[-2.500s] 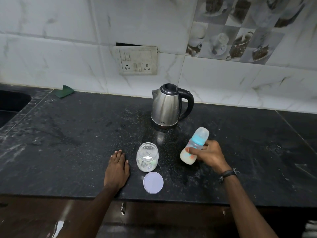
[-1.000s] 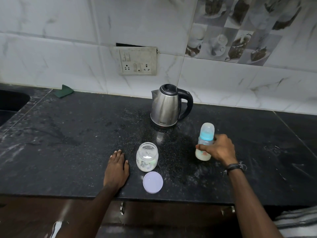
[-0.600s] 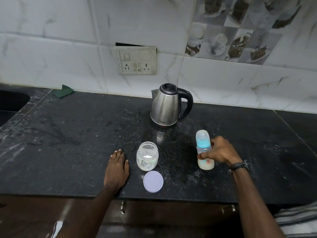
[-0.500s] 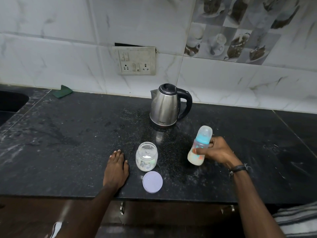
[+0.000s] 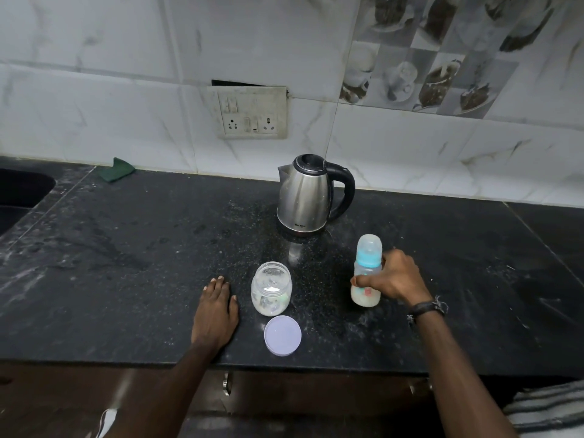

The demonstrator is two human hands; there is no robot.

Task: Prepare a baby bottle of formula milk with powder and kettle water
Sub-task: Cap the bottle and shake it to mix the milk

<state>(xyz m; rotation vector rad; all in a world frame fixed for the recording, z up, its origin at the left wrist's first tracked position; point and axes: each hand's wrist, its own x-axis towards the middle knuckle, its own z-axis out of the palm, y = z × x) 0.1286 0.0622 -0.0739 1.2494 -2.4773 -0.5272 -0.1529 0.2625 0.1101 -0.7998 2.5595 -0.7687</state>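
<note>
Baby bottle [image 5: 366, 273]: clear body, light blue collar, translucent cap over the teat, milky liquid filling the lower part. Upright, at the right front of the black counter [image 5: 126, 248], in front of and to the right of the steel kettle [image 5: 305, 197]; whether the base touches the stone — cannot tell.

Half a second back: tilted, cap leaning right, clearly off the surface. Now straightened (and a little lower in the view).

Right hand [image 5: 393, 278] wrapped round the bottle's middle from the right, fingers curled across the front, thumb side hidden. Left hand [image 5: 216, 311] flat on the counter, fingers straight, holding nothing, just beside the open powder jar [image 5: 271, 292] — not touching it. Lilac lid [image 5: 282, 335] lying flat near the counter edge, in front of the jar. Jar between the two hands; bottle well apart from the left one.
</note>
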